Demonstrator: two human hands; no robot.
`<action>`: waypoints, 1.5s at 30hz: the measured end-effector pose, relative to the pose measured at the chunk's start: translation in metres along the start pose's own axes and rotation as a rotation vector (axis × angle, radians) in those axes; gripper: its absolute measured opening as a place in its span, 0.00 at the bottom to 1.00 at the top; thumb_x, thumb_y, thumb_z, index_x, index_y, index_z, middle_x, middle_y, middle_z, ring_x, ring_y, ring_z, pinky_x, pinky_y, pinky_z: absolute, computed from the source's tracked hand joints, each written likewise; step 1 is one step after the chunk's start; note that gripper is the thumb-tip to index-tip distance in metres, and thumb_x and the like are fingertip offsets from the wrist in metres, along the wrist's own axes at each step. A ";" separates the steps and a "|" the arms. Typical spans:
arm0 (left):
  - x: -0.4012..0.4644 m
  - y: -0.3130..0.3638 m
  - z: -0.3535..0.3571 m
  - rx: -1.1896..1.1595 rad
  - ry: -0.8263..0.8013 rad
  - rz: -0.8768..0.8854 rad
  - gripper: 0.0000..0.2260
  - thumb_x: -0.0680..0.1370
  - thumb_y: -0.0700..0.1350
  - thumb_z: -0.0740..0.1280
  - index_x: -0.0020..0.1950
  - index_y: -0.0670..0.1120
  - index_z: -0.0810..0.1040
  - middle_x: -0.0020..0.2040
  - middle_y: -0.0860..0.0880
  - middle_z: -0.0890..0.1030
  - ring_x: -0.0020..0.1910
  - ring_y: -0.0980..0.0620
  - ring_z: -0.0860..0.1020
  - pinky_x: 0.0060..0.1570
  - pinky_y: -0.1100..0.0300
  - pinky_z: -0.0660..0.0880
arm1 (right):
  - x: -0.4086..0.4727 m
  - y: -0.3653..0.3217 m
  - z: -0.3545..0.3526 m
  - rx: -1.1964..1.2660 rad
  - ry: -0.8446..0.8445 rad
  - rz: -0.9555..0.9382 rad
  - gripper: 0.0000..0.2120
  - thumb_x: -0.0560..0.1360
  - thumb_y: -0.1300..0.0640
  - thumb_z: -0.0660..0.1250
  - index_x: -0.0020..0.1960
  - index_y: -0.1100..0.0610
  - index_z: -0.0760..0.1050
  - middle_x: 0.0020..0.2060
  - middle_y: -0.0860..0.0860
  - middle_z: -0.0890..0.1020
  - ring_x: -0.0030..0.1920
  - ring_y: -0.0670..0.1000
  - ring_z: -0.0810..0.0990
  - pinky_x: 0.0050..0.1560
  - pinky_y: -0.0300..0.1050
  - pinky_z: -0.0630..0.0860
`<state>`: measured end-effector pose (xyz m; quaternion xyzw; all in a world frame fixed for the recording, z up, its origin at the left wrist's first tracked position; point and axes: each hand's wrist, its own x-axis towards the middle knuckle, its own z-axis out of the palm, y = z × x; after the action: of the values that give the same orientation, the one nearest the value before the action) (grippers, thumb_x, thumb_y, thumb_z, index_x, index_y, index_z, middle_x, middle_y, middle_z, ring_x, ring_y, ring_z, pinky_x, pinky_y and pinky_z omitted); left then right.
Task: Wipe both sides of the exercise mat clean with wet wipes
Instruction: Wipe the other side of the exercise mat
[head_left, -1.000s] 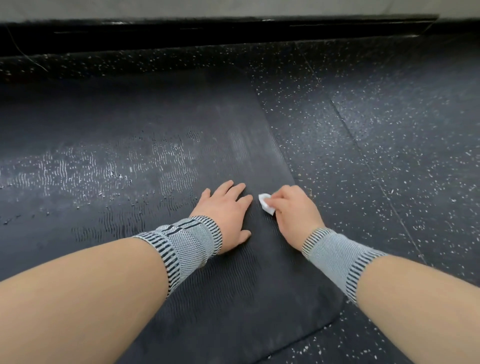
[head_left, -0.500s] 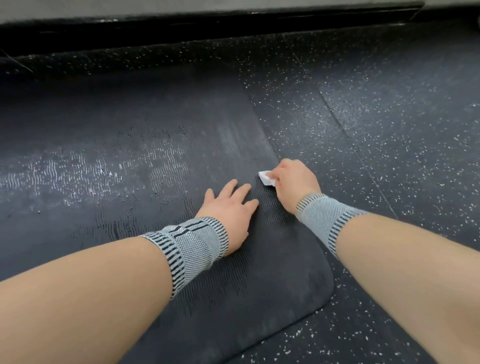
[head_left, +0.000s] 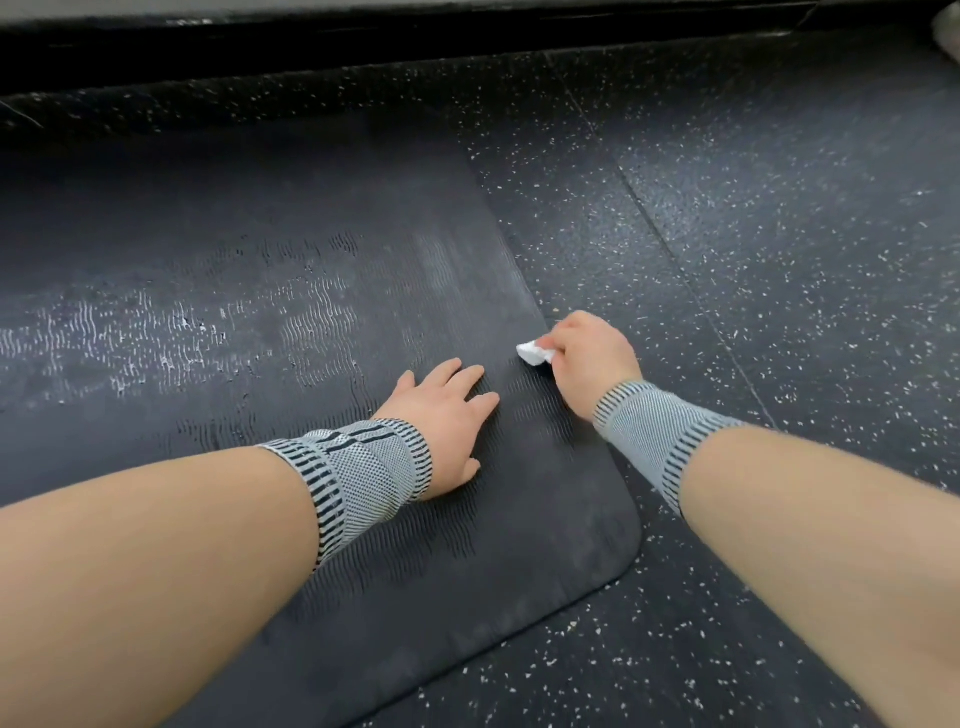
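mat on floor, wipe on mat

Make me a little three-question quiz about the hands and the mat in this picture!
1. True or false: the left hand lies flat on the dark textured rubber exercise mat.
2. Which hand has its grip on the small white folded wet wipe? A) left B) right C) both
3. Fill in: the wipe touches the mat near its ____ edge, beside the black speckled rubber floor.

Key: 1 true. 2 B, the right hand. 3 right.
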<state>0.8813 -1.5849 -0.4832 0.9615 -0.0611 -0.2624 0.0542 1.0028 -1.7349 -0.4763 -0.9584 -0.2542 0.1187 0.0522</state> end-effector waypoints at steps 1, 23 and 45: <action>-0.002 0.000 0.002 0.003 0.000 0.004 0.35 0.77 0.59 0.64 0.78 0.53 0.51 0.79 0.49 0.46 0.78 0.45 0.45 0.73 0.39 0.54 | 0.005 0.000 0.001 -0.043 -0.040 -0.007 0.15 0.79 0.60 0.59 0.62 0.51 0.77 0.58 0.51 0.74 0.60 0.54 0.72 0.60 0.47 0.69; -0.023 -0.008 0.001 0.136 -0.067 -0.021 0.36 0.75 0.59 0.67 0.78 0.54 0.53 0.79 0.49 0.48 0.78 0.45 0.47 0.71 0.42 0.61 | -0.166 -0.001 0.040 0.036 -0.313 -0.365 0.12 0.74 0.64 0.61 0.56 0.54 0.73 0.49 0.49 0.69 0.53 0.51 0.69 0.51 0.45 0.71; -0.037 -0.025 0.002 0.159 -0.075 -0.053 0.39 0.73 0.60 0.69 0.78 0.54 0.53 0.79 0.48 0.50 0.77 0.45 0.51 0.69 0.43 0.65 | -0.169 -0.005 0.030 -0.030 -0.311 -0.284 0.11 0.75 0.62 0.61 0.54 0.50 0.73 0.47 0.47 0.66 0.50 0.51 0.71 0.47 0.39 0.66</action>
<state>0.8506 -1.5551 -0.4703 0.9535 -0.0581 -0.2942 -0.0315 0.8503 -1.8137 -0.4706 -0.8838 -0.3936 0.2527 0.0142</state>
